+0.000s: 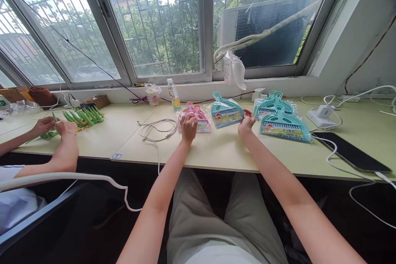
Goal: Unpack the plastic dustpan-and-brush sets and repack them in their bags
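Note:
My left hand point(188, 128) is over the pink dustpan-and-brush sets point(203, 123), its fingers loosely bent and slightly apart. It covers part of them, and whether it touches their clear wrapping is hard to see. Between my hands is a teal dustpan-and-brush set point(228, 116) in clear wrapping with a printed label, its handle pointing toward the window. My right hand point(246, 123) grips this set at its right edge. Farther right lie more wrapped teal sets, one in front point(285, 127) and others behind point(272, 105).
A coiled white cable point(159, 129) lies left of the pink sets. Behind stand a drink bottle point(173, 95) and a bagged cup point(153, 95). A phone point(352, 152) and charger point(324, 111) are at right. At left, another person's hands point(57, 126) handle green plastic pieces point(85, 116).

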Available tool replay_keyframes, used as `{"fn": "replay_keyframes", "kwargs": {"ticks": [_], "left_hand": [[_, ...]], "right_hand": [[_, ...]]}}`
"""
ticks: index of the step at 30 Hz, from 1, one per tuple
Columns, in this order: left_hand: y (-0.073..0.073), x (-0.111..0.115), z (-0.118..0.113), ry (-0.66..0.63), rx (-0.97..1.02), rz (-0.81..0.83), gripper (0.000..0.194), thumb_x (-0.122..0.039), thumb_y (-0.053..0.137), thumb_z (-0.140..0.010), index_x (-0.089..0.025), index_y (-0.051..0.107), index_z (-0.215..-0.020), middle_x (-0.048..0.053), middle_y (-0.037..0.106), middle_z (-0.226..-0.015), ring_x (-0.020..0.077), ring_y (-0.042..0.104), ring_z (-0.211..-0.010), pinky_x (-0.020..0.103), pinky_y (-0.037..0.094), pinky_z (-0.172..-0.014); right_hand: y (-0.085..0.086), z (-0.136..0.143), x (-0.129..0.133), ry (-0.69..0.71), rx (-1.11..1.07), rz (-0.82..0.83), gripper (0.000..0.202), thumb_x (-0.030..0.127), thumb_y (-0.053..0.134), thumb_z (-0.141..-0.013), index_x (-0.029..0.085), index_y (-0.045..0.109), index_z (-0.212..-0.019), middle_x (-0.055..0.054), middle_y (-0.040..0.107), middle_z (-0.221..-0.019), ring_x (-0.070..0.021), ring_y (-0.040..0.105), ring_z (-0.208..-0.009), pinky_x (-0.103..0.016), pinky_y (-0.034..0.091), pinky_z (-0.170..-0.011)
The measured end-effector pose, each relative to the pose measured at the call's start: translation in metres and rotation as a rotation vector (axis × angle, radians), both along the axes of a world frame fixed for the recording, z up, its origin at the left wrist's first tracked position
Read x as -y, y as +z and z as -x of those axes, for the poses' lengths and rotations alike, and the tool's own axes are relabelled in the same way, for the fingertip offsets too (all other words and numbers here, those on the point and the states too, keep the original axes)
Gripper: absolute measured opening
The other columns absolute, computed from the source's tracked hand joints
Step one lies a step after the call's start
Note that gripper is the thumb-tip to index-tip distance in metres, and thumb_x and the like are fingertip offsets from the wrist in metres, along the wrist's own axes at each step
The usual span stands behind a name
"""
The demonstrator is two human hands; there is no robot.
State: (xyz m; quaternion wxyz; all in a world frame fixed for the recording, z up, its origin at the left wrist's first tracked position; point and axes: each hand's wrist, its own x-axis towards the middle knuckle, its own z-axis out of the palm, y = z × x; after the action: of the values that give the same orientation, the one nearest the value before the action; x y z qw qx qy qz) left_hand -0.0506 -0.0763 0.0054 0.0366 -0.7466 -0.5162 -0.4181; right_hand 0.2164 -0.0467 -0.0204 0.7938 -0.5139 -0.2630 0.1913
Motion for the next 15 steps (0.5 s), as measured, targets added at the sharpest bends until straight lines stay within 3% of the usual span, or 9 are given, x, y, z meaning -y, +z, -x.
{"fn": "replay_keyframes", "kwargs": {"ticks": [4,6,9,12,15], "left_hand": [[-0.002,-0.001,-0.003,-0.201,-0.014,0.094,0.047,-0.034,0.029,-0.103,-0.021,0.072,-0.089,0.007,0.068,-0.105,0.0222,0.055,-0.112,0.036,0.041,-0.103],[-0.004,-0.005,-0.005,-0.209,0.054,0.090,0.045,-0.038,0.032,-0.102,-0.020,0.071,-0.088,0.008,0.067,-0.109,0.0230,0.055,-0.115,0.036,0.041,-0.103],[-0.009,-0.013,-0.005,-0.220,0.209,0.030,0.043,-0.047,0.045,-0.097,-0.019,0.062,-0.070,0.010,0.067,-0.101,0.0276,0.055,-0.115,0.041,0.042,-0.101],[-0.014,-0.020,-0.005,-0.253,0.347,0.017,0.048,-0.052,0.060,-0.087,-0.022,0.043,-0.055,0.007,0.058,-0.073,0.0268,0.060,-0.092,0.042,0.046,-0.089],[-0.017,-0.023,-0.005,-0.282,0.467,0.088,0.055,-0.052,0.069,-0.080,-0.023,0.032,-0.052,-0.001,0.041,-0.057,0.0203,0.054,-0.068,0.038,0.046,-0.074]], "right_hand": [[0.004,0.014,0.005,0.159,-0.055,-0.080,0.028,0.036,0.046,-0.085,0.019,0.054,-0.106,-0.008,0.062,-0.102,-0.0180,0.063,-0.092,-0.031,0.052,-0.079],[0.007,0.021,0.011,0.238,-0.057,-0.110,0.029,0.038,0.048,-0.085,0.020,0.052,-0.108,-0.007,0.063,-0.100,-0.0167,0.062,-0.090,-0.029,0.052,-0.078],[0.012,0.033,0.020,0.361,-0.141,-0.175,0.026,0.034,0.053,-0.085,0.022,0.052,-0.108,-0.003,0.064,-0.097,-0.0141,0.062,-0.084,-0.026,0.051,-0.074],[0.015,0.040,0.026,0.423,-0.260,-0.196,0.024,0.026,0.055,-0.084,0.024,0.052,-0.107,0.000,0.065,-0.092,-0.0117,0.061,-0.077,-0.022,0.049,-0.067],[0.016,0.042,0.029,0.459,-0.288,-0.168,0.025,0.027,0.057,-0.084,0.026,0.050,-0.108,0.002,0.063,-0.087,-0.0113,0.061,-0.074,-0.021,0.049,-0.064]]}}
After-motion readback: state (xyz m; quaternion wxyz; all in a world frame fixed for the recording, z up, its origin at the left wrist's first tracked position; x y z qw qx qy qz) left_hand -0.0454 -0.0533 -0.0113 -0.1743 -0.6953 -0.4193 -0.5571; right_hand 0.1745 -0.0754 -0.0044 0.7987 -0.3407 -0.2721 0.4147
